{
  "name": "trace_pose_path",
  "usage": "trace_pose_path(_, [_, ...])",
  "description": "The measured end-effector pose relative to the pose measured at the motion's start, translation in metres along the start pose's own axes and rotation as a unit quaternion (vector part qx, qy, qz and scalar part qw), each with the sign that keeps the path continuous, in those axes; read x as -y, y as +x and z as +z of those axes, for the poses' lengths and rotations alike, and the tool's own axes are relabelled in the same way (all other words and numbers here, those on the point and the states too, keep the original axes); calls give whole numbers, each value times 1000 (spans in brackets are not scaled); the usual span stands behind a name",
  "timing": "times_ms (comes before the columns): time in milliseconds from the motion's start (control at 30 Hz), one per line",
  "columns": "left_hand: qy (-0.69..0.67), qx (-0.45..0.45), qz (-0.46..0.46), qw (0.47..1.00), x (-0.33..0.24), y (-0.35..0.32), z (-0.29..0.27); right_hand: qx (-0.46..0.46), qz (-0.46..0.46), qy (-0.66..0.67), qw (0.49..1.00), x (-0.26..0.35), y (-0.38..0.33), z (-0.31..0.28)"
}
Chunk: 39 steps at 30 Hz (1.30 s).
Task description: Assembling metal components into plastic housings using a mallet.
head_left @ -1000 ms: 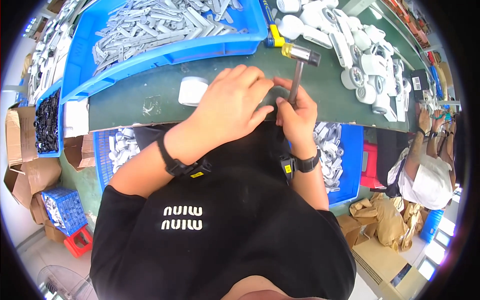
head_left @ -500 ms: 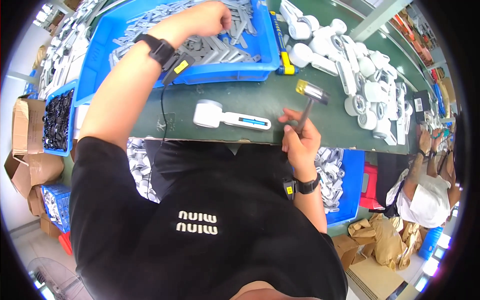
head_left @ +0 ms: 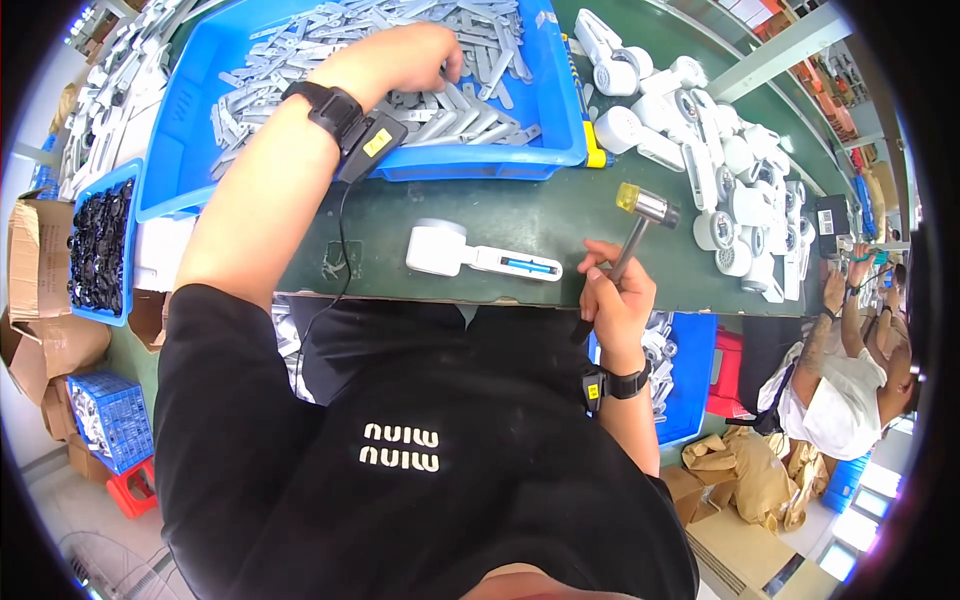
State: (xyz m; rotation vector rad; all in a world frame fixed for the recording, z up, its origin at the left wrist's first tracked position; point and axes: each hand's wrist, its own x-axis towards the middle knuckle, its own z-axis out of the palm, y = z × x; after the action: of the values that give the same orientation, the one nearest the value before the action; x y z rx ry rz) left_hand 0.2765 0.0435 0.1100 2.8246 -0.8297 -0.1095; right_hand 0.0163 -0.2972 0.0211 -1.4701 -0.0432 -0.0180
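My left hand [head_left: 425, 58] reaches into a blue bin [head_left: 470, 165] of flat grey handle-like strips [head_left: 330, 45]. Its fingers curl down onto the strips, and what they pinch, if anything, is hidden. Closed round the handle of a small hammer [head_left: 640, 222], my right hand [head_left: 618, 305] is just above the table's near edge. The hammer has a yellow face and a dark face, and its head points up and away from me. Between my hands, a white part [head_left: 437, 246] with a round head lies on the green table, a blue strip [head_left: 528, 266] set in its slotted handle.
White round-headed parts [head_left: 740, 170] are heaped at the right. A yellow-and-blue tool [head_left: 595, 157] lies beside the bin. Black pieces fill a small blue tray [head_left: 100, 245] at the left. A cable [head_left: 343, 225] hangs from my left wrist device. A co-worker [head_left: 845, 390] sits at far right.
The whole view has shifted slightly. My left hand has moved a little to the left within the bin. My right hand keeps the hammer raised in nearly the same pose.
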Motion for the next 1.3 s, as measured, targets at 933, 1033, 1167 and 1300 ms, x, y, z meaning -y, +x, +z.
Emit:
trace_pose_path(933, [-191,-271,129,935,-165,-160,63,-102,-4,-61,993,39,-3,47])
trace_pose_path(1033, [-145,-265,110,947,-158,-170,71,-89,5,-92,992,39,-5,50])
trace_pose_path(1167, [-167,-239,84,953,-158,-176,84,-83,44,-130,987,37,-8,58])
trace_pose_path(1300, [-223,-251,84,938,-153,-176,92,-77,58,-170,981,37,-7,63])
